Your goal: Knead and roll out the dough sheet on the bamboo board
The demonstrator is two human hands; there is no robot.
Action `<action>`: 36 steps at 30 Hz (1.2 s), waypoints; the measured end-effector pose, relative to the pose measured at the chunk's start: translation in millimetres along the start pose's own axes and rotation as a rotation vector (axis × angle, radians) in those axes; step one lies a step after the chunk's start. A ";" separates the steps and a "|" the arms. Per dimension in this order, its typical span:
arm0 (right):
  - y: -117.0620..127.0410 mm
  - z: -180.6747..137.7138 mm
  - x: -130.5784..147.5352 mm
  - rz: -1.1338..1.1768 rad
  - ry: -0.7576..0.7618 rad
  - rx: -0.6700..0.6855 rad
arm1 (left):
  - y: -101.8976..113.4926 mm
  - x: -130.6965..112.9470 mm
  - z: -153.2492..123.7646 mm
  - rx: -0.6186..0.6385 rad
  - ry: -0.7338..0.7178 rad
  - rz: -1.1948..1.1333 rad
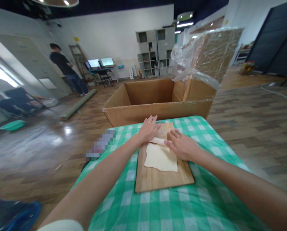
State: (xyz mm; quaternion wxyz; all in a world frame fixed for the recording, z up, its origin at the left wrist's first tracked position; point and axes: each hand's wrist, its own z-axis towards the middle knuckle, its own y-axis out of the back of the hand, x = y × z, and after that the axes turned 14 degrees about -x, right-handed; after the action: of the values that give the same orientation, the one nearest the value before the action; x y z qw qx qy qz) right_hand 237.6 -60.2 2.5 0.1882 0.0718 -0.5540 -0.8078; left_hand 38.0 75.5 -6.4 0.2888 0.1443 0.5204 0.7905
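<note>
A thin, pale sheet of dough (pixel 161 157) lies flat on a wooden cutting board (pixel 155 183). Across its far edge runs a light-coloured rolling pin (pixel 158 141), seen only in its middle part. My left hand (pixel 149 128) rests over the pin's left end, fingers stretched forward and lying flat. Over the right end lies my right hand (pixel 182 145), its fingers extended toward the upper left and the thumb near the dough's top right corner. Both palms hide the ends of the pin.
A green-and-white checked tablecloth (pixel 124 202) covers the table. At its left edge lies a blurred-out phone-like object (pixel 101 144). A large open cardboard box (pixel 138 110) stands just beyond the table. Farther left, a person (pixel 66 69) stands near a rolled-up mat (pixel 78 104).
</note>
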 end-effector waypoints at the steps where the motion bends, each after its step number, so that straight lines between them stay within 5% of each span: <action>1: -0.6 0.6 -0.4 -0.009 -0.002 0.000 | 2.2 -1.5 -2.4 -0.016 0.004 0.005; 13: 6.3 -45.4 25.2 0.041 0.120 -0.146 | 31.2 -30.3 -99.2 -0.170 -0.057 0.127; 26: 4.9 -1.0 1.8 0.090 0.080 -0.017 | 21.6 -25.1 -64.5 -0.065 0.061 0.186; 36: -26.2 30.8 -29.6 0.040 0.133 -0.012 | -3.2 -1.9 -26.3 0.049 0.204 0.091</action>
State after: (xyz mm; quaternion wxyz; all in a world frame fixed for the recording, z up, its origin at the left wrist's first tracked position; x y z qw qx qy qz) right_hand 248.9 -13.8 -12.8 0.2413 0.1131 -0.5367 -0.8006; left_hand 26.6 55.8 -20.1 0.1949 0.0937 0.5591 0.8004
